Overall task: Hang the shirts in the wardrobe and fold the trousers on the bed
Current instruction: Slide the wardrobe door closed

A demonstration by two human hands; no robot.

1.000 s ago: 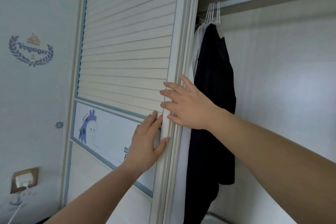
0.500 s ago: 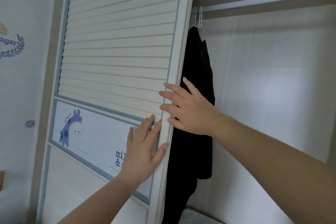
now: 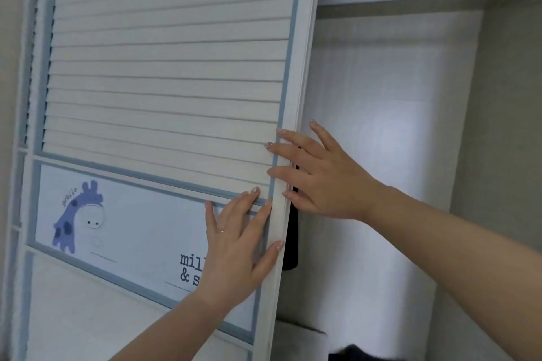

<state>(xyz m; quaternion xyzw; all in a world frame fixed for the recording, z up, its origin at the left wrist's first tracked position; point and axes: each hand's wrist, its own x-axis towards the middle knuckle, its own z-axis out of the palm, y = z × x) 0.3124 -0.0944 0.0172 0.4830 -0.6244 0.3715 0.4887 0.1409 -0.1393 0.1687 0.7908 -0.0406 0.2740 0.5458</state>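
white slatted sliding wardrobe door (image 3: 164,73) looks stiff and light on its track; push on its right edge frame. your left hand (image 3: 234,246) presses flat beside that edge, your right hand (image 3: 319,176) spreads straight fingers over it, neither grasping. dark hanging shirt (image 3: 291,243) shows only a sliver behind the door; trousers aren't visible.

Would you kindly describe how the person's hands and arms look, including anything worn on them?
Both forearms are bare, with no sleeves in view. The left hand wears a thin ring on one finger. The nails of both it and the right hand carry pale, glittery polish. No watch or bracelet shows.
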